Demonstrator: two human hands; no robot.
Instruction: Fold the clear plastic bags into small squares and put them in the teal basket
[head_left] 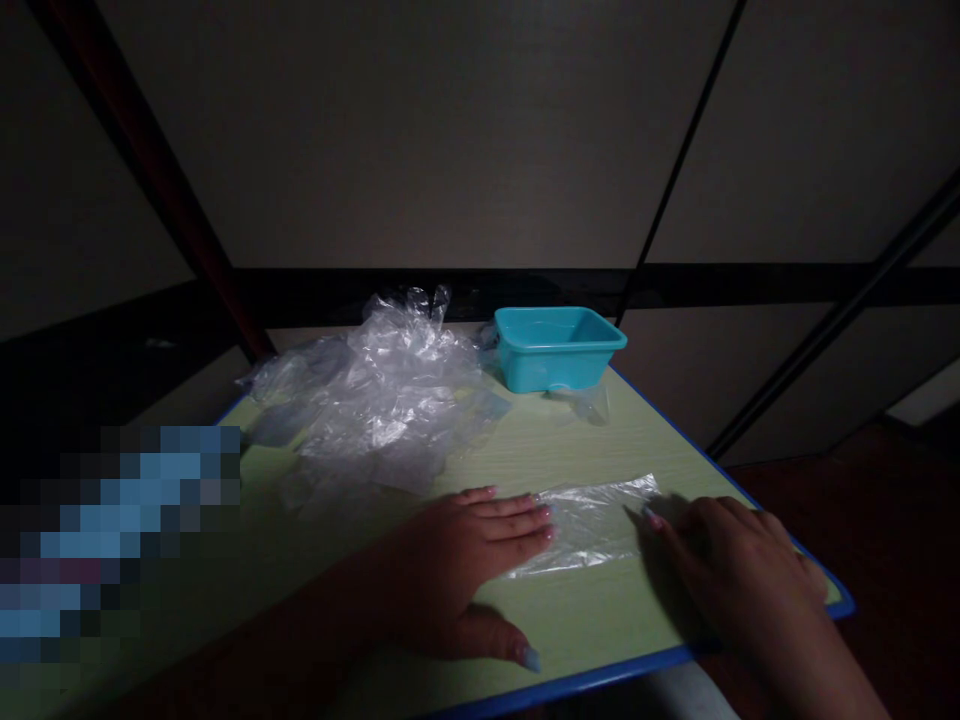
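Note:
A thin clear plastic bag [592, 525] lies spread flat on the small light-green table. My left hand [480, 550] rests palm down over the bag's left end, fingers stretched out and thumb spread away. My right hand [750, 560] is at the bag's right end, its thumb tip close to or touching that edge. The other fingers of this hand are bent and partly hidden, apart from the thumb, and no bag shows between them. Beyond my left hand is a loose heap of crumpled clear plastic bags [390, 400].
A turquoise plastic basin [559, 365] stands at the table's far end, with another piece of clear plastic [592, 403] by its base. Blue edging [570, 690] borders the table [540, 450]. Pale panels [435, 140] rise behind it. A blurred-out patch covers the lower left.

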